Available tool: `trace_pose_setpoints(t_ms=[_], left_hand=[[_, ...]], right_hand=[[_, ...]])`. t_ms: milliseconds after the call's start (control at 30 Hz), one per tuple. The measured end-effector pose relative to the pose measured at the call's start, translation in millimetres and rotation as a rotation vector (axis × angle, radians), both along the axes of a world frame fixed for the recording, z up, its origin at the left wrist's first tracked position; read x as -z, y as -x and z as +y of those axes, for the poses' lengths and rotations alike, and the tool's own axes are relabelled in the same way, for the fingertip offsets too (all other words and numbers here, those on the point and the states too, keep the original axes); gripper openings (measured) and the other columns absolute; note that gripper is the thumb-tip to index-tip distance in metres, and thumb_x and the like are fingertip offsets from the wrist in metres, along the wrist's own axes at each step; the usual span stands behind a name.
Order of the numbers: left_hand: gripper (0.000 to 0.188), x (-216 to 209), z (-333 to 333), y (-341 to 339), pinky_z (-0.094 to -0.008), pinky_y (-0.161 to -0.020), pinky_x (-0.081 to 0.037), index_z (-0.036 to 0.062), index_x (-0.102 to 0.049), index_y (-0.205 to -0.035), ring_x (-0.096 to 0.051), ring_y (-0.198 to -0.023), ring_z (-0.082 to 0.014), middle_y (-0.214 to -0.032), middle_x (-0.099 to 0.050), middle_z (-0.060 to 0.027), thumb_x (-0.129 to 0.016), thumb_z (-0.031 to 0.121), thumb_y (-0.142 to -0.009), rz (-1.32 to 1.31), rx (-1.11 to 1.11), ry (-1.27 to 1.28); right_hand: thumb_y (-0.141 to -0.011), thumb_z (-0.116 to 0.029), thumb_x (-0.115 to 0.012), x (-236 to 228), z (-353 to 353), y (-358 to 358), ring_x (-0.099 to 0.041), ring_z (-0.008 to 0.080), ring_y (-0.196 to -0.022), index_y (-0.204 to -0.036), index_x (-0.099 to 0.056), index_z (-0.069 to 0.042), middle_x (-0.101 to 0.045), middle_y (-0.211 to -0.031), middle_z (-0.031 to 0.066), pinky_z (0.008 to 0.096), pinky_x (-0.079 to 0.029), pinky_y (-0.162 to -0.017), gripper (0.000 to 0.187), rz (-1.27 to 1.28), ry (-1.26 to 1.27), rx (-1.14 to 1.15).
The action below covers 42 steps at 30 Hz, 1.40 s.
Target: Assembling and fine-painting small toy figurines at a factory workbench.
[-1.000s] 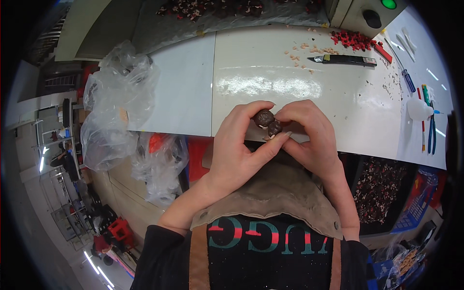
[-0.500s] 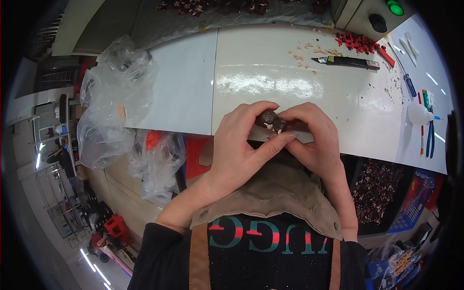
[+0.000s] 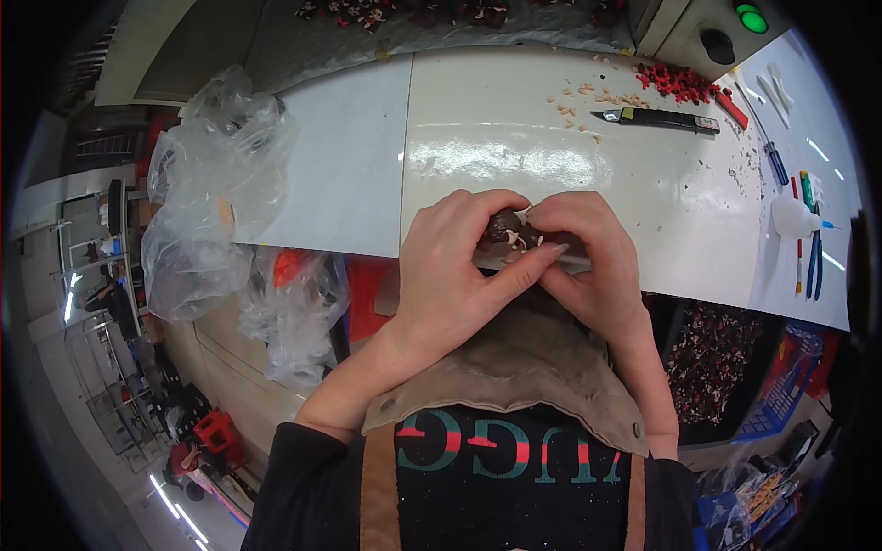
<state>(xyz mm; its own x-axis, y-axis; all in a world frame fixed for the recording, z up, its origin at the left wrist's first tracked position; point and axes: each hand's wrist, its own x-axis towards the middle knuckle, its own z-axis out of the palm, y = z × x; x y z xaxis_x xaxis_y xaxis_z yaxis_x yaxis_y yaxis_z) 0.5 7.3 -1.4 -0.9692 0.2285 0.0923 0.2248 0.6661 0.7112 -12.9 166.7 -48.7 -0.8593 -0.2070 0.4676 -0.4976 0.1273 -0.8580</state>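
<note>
Head view: taken from above, looking down over the person's chest onto a white worktable (image 3: 514,165).
Apron: a tan leather apron (image 3: 514,376) lies nearest, over a dark top, just below the two hands.
Left hand: the left hand (image 3: 450,275) comes up from the lower left, fingers curled over the top of a small dark brown piece (image 3: 507,231), thumb stretched to the right beneath it.
Right hand: the right hand (image 3: 593,262) meets it from the right, fingers bent tightly around the same piece, fingertips touching those of the left.
Grip: both hands are closed narrowly on the piece; only its top, with a few pale specks, shows between the fingers.
Piece's place: at the near edge of the table, in the middle of the scene, held just above the apron.
Left side: crumpled clear plastic bags (image 3: 216,193) hang over the table's left edge.
Far right: a black utility knife (image 3: 657,118) lies flat, with pale shavings (image 3: 588,96) beside it and red scraps (image 3: 680,81) just beyond.
Right edge: a blue-handled screwdriver (image 3: 772,158) and a small white bottle (image 3: 795,219) lie well apart from the hands.
</note>
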Motion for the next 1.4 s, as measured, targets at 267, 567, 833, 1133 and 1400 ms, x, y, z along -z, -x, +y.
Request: trace_pose_setpoints(t_ms=[267, 567, 833, 1133, 1400], left_hand=[[0.033, -2.9, -0.9, -4.9, -0.0228, -0.07, -0.041, 0.0038, -0.052, -0.114, -0.051, -0.078, -0.0093, -0.087, -0.055, -0.0014, -0.06, 0.02, -0.087, -0.263, -0.023, -0.373], [0.03, -7.7, -6.3, -1.6, -0.0215, -0.079, -0.044, 0.0016, -0.048, -0.119, -0.054, -0.09, -0.0075, -0.1, -0.056, -0.0042, -0.035, 0.02, -0.099, -0.575, -0.02, -0.728], [0.03, -6.1, -4.9, -0.7, -0.0211, -0.08, -0.045, 0.0016, -0.048, -0.119, -0.054, -0.091, -0.0076, -0.101, -0.056, -0.0042, -0.036, 0.021, -0.099, -0.578, -0.017, -0.753], [0.026, -3.7, -1.3, -2.2, -0.0198, -0.078, -0.044, 0.0021, -0.05, -0.117, -0.053, -0.09, -0.0066, -0.097, -0.056, -0.0027, -0.042, 0.019, -0.098, -0.58, -0.073, -0.871], [0.028, 4.6, -4.3, -3.8, -0.0224, -0.072, -0.046, 0.0038, -0.048, -0.118, -0.055, -0.084, -0.0082, -0.097, -0.057, -0.0048, -0.041, 0.022, -0.098, -0.547, -0.081, -0.83]], right_hand=[[-0.062, -0.004, -0.077, -2.4, 2.0, -3.3, -0.059, 0.0194, -0.072, -0.09, -0.054, -0.006, -0.058, -0.084, 0.0056, 0.0294, -0.048, -0.062, 0.036, -0.062, 0.012, -0.002], [-0.062, -0.013, -0.082, -6.0, 9.4, -2.2, -0.06, 0.0173, -0.077, -0.089, -0.053, -0.003, -0.058, -0.087, 0.0067, 0.0268, -0.051, -0.069, 0.041, -0.114, -0.133, -0.071], [-0.064, -0.016, -0.081, -6.4, 11.2, -2.0, -0.061, 0.0179, -0.076, -0.089, -0.054, -0.002, -0.059, -0.087, 0.0069, 0.0271, -0.051, -0.068, 0.04, -0.156, -0.134, -0.075], [-0.063, -0.018, -0.081, -6.2, 11.8, -1.5, -0.061, 0.0213, -0.075, -0.091, -0.057, -0.004, -0.061, -0.087, 0.0072, 0.0292, -0.05, -0.066, 0.039, -0.104, -0.192, -0.066], [-0.064, -0.019, -0.079, -6.3, 11.6, -2.6, -0.061, 0.0219, -0.074, -0.091, -0.059, -0.004, -0.063, -0.087, 0.0061, 0.0302, -0.049, -0.066, 0.037, -0.129, -0.206, -0.075]])
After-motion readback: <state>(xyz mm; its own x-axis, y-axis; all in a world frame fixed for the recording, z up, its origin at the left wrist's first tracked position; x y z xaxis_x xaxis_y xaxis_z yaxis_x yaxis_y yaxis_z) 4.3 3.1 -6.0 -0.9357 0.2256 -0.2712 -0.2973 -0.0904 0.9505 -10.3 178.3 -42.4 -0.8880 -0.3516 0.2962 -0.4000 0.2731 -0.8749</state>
